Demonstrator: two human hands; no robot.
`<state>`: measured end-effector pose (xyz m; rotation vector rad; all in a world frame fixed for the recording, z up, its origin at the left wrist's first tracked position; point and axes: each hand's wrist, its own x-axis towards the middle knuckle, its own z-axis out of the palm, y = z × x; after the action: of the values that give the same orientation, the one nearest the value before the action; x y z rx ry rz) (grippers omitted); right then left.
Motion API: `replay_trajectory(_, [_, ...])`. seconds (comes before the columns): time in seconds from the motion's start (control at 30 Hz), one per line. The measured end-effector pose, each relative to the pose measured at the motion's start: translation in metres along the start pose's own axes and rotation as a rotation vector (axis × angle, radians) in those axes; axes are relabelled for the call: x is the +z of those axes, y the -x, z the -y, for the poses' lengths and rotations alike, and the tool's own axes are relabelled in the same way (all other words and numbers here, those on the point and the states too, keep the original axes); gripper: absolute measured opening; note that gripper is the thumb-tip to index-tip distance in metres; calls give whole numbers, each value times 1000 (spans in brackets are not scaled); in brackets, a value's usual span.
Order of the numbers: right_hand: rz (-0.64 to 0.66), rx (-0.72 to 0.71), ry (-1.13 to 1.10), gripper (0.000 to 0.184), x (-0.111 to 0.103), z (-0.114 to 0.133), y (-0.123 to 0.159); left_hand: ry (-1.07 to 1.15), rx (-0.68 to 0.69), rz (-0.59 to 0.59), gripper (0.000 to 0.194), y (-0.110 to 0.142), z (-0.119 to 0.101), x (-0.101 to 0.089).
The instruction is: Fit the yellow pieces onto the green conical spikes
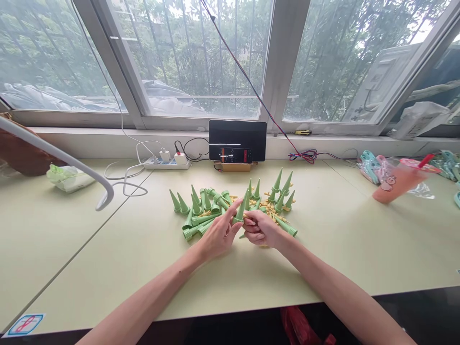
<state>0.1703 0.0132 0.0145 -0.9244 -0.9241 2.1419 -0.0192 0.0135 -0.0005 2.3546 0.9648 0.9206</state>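
Pale table [215,292] carries a spread of parts near its middle. Left side of spread: green cones [201,230], several lying flat, no pegs visible on them; judged left to do. Right side: upright cones [277,182], some with yellow stubs showing at their sides; judged done, exact count unclear. Left hand [215,235]: thumb and fingers narrowed around one green cone [241,211], tip up, in front of the spread. Right hand [264,229]: fingers curled tight at that cone's side, apparently pinching a yellow peg, mostly hidden; fitting looks under way. Smallest: loose yellow pegs [282,219], unused.
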Motion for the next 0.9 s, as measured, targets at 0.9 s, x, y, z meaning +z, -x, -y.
replay_trajectory(0.9, [-374,-751,813,43,8,-18,-2,660,-364,-65,70,-4,-20,11])
